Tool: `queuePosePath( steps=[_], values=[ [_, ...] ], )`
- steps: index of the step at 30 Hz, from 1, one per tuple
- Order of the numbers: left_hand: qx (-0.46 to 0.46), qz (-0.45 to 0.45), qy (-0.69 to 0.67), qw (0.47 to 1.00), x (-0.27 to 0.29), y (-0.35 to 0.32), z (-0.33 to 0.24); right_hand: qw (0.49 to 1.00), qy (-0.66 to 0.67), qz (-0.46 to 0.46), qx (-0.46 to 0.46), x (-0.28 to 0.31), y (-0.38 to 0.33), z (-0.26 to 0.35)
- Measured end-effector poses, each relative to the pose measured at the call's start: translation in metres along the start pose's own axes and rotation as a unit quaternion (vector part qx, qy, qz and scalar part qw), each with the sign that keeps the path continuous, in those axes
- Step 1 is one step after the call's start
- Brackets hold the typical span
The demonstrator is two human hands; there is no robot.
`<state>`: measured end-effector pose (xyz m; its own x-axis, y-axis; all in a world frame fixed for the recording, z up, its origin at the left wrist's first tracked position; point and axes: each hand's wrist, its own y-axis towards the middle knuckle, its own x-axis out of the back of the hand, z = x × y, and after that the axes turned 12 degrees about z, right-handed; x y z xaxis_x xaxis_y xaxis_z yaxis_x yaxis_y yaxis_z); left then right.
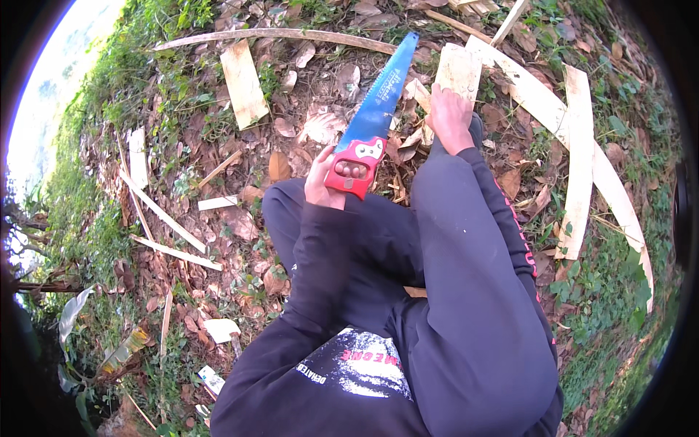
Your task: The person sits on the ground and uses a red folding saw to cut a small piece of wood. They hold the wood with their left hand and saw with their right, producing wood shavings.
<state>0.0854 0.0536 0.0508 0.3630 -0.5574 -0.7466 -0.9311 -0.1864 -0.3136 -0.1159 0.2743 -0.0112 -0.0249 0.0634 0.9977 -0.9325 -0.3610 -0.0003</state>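
Note:
My left hand [325, 182] is wrapped round the red handle of a handsaw [376, 102], its fingers showing through the grip opening. The saw's blue blade points up and to the right, with the toothed edge on the left. My right hand [450, 116] grips the near end of a short, pale wooden board [460, 64], beside my dark shoe [477, 131]. Its fingertips are partly hidden against the wood. The blade and the board are apart.
A short board [245, 86] lies on the leafy ground to the left. Long wooden strips [577, 160] lie at the right, and a thin curved strip [284, 34] stretches across the back. Several wood offcuts are scattered left of my bent legs. Green plants edge the ground.

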Motion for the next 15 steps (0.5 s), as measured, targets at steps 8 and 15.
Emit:
queuePosePath(
  steps=[8,15],
  values=[
    [0.024,-0.162,0.421,0.892,0.041,0.018,0.034,0.996,0.056,0.075,0.009,0.038,-0.008,-0.003],
    [-0.014,0.057,0.797,0.601,0.012,0.007,0.06,0.997,0.06,0.045,0.031,0.033,-0.009,-0.002]
  ],
)
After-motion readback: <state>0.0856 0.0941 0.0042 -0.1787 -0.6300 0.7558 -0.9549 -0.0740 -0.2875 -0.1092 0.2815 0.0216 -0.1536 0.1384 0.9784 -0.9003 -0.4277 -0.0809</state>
